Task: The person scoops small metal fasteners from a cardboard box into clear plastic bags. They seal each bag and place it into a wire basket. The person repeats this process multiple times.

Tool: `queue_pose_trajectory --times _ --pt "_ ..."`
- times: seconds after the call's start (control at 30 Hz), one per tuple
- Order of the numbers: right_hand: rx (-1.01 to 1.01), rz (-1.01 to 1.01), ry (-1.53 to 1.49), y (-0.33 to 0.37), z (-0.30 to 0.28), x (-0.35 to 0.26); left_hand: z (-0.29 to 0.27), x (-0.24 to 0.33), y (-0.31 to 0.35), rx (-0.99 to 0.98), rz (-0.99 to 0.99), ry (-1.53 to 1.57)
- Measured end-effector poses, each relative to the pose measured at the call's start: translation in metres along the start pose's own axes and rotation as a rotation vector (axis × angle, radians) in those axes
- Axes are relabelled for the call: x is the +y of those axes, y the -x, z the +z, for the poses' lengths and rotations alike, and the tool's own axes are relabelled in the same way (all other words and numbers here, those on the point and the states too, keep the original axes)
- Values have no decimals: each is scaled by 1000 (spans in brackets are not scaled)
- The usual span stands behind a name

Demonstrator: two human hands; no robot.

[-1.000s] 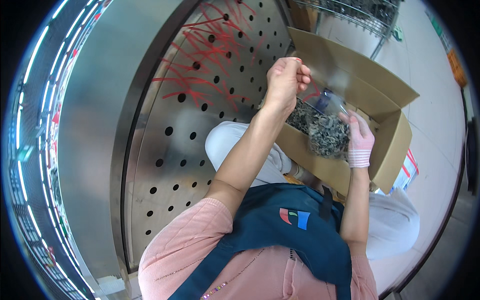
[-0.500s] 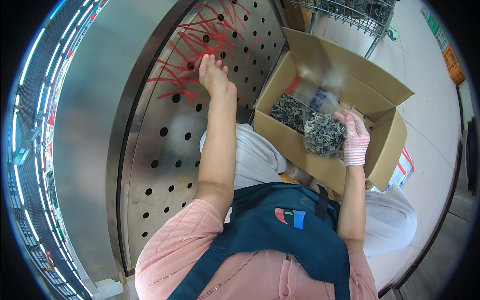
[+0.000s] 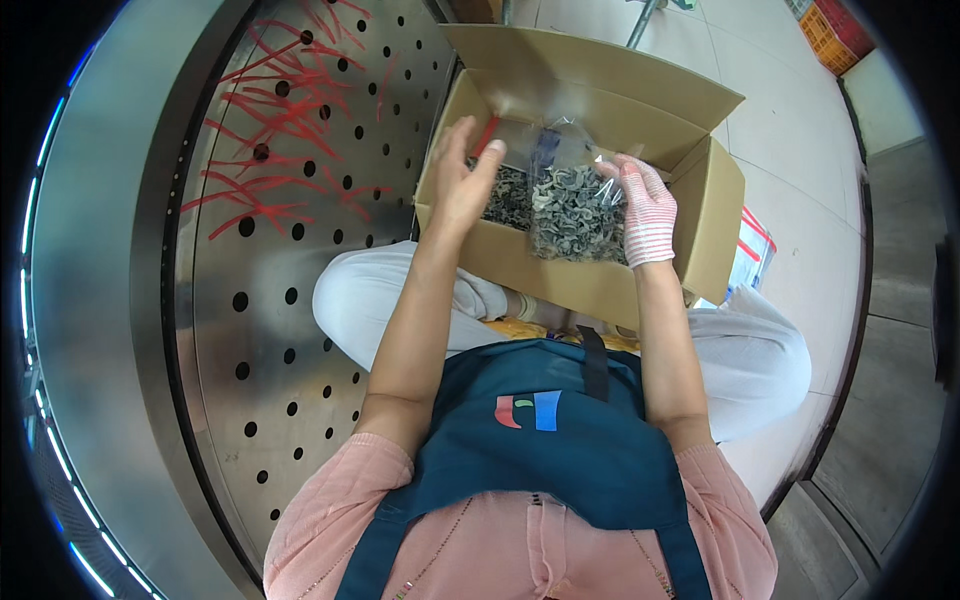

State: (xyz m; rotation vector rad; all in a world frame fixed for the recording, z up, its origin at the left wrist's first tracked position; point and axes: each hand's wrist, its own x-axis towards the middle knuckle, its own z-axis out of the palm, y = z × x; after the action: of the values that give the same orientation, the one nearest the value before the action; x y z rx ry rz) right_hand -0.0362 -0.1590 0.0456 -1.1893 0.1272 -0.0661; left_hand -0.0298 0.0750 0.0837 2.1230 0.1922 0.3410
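My right hand (image 3: 648,205), in a pink-and-white striped glove, grips the right side of a clear plastic bag (image 3: 578,205). Curled grey-black dried pieces that look like wood ear mushrooms fill it. The bag stands upright in an open cardboard box (image 3: 715,215), its loose top bunched upward. More bagged dark dried pieces (image 3: 507,203) lie beside it, partly behind my bare left hand (image 3: 465,180). That hand hovers over the box's left side, thumb and fingers apart, with nothing visible in it. Many red strips (image 3: 285,115) are scattered on the perforated metal panel at left.
The perforated steel panel (image 3: 215,340) runs along my left, edged by a raised metal rim (image 3: 150,250). Pale floor tiles (image 3: 790,130) lie to the right. A red-and-white package (image 3: 752,250) rests by the box's right side. Orange and red crates (image 3: 830,38) stand far right.
My left hand has come from the red strips over to the box, and its fingers have spread. My right hand has raised the bag slightly. The whole view has shifted.
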Motion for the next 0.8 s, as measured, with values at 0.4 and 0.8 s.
queue_pose_trajectory --times 0.4,0.8 --pt "36 33 -31 -2 -5 0 11 12 -14 -522 -14 278" --pt "110 45 45 -7 -12 -4 48 -3 -1 -486 -154 590"
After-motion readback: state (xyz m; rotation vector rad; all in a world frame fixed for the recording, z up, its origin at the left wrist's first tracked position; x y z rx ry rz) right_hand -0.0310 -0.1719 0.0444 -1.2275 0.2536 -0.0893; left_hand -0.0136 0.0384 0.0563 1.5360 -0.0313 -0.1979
